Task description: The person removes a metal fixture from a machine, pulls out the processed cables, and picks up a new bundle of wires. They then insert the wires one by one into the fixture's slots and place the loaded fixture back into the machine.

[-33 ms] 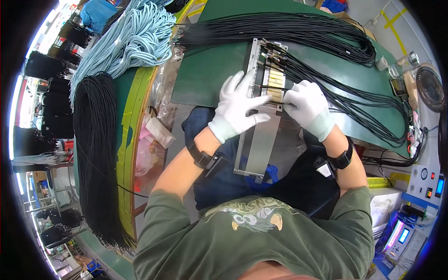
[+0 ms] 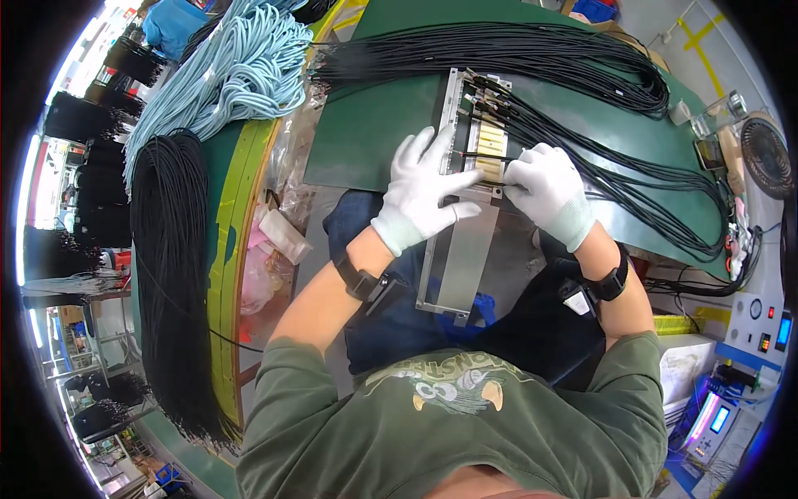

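Note:
My white-gloved left hand (image 2: 424, 187) is open, its fingers spread over the left edge of a long metal fixture (image 2: 470, 258). The fixture has a row of cream-coloured slots (image 2: 492, 141) near its far end. My right hand (image 2: 544, 185), also gloved, is closed beside the slots' right side, its fingertips pinching a thin black cable (image 2: 489, 155) that lies across the fixture; the pinch itself is partly hidden by the glove. Several more black cables (image 2: 573, 141) have their ends laid in the fixture's far part and loop away to the right.
A long bundle of black cables (image 2: 515, 50) lies at the back of the green table (image 2: 357, 150). To the left, light blue cables (image 2: 249, 75) and a hanging black bundle (image 2: 170, 274) rest over a yellow-edged bench. A small fan (image 2: 765, 158) and glass jar (image 2: 719, 115) stand right.

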The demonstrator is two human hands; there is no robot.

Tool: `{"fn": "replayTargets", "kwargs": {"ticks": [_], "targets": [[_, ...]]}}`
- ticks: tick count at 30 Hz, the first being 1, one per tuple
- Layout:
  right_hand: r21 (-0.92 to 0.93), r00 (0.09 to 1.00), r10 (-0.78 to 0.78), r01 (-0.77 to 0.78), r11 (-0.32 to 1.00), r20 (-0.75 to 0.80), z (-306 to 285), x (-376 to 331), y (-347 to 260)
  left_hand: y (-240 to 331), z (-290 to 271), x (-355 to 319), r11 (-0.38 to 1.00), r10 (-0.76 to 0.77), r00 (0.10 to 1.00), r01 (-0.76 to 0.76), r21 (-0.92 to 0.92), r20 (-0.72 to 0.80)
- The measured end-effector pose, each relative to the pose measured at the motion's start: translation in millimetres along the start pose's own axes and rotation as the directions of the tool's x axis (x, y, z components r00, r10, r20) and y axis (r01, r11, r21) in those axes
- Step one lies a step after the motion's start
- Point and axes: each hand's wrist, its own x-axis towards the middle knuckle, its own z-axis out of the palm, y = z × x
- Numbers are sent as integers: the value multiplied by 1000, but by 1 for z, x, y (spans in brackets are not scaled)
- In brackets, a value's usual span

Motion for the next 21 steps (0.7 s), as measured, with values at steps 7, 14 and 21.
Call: {"fn": "replayTargets", "kwargs": {"ticks": [7,14,21], "targets": [[-75,991,107,-114,991,-84,12,11,27,4,5,1,984,17,999,-23,174,39],[-29,993,95,-97,995,-67,-5,15,28,1,6,-1,993,-49,991,62,104,-126],[118,998,-33,39,992,-51,-6,17,15,-4,2,4,986,-136,967,111,-125,-213]]}}
